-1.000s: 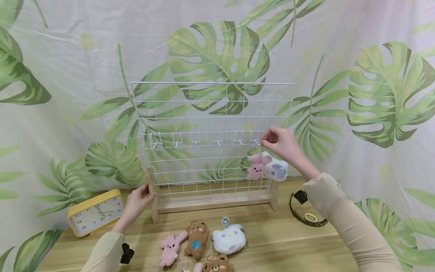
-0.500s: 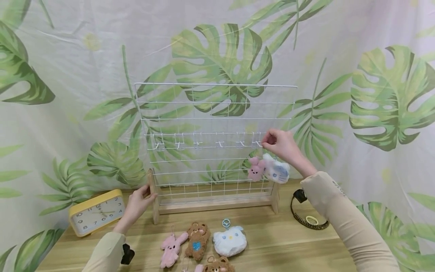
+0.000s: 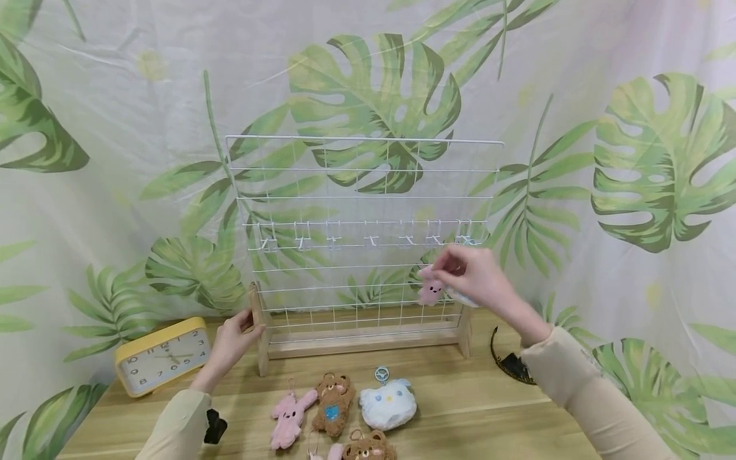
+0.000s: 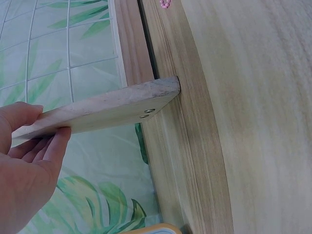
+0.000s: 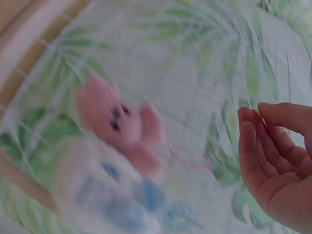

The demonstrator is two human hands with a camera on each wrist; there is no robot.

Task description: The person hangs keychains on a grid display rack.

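A white wire grid rack (image 3: pixel 364 138) stands on the table with a row of small white hooks (image 3: pixel 372 240). My left hand (image 3: pixel 234 338) grips its left wooden upright (image 4: pixel 117 105), thumb on one face and fingers on the other. Near the right end, a pink rabbit plush keychain (image 5: pixel 119 117) and a white plush keychain with blue patches (image 5: pixel 97 190) hang from the hooks. My right hand (image 3: pixel 474 275) is in front of them, partly hiding the white one. In the right wrist view, its loosely curled fingers hold nothing, apart from both keychain rings.
On the table in front lie a pink rabbit plush (image 3: pixel 290 418), brown bear plushes (image 3: pixel 333 406) and a white plush (image 3: pixel 388 406). A yellow clock (image 3: pixel 161 358) leans at left. A dark braided band (image 3: pixel 508 367) lies at right, behind the sleeve.
My right hand has let go of the white plush keychain, now hanging at the rightmost hook, and moved slightly down. The left hand keeps its grip on the upright.
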